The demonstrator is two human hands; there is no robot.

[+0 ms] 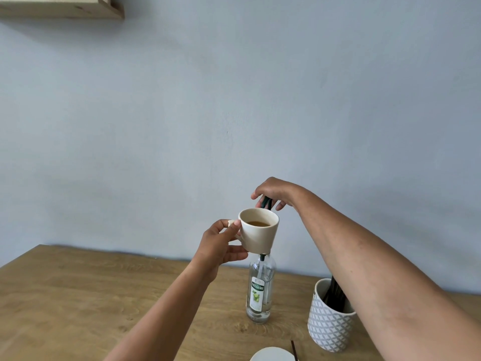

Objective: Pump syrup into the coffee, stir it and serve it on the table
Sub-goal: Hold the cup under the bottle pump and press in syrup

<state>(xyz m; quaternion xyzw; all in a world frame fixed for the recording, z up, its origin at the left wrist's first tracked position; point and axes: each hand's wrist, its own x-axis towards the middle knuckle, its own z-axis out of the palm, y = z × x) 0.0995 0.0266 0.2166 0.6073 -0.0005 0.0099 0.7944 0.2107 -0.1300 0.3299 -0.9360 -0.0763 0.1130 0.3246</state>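
the left hand [221, 246] grips the cream cup [259, 229] by its handle, coffee [257, 223] inside, lifted clear above the table [91, 295]. behind the cup's far rim, the right hand [273, 192] closes over the dark pump head [266, 203]; the syrup bottle [260, 290] stands directly beneath, and a patterned holder [329, 327] sits near, under the right forearm.

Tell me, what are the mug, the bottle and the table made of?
Mug: likely glazed ceramic, cream, smooth with a soft sheen. Bottle: clear glass or plastic, see-through with a paper label. Table: wood or wood veneer, visible grain, matte.
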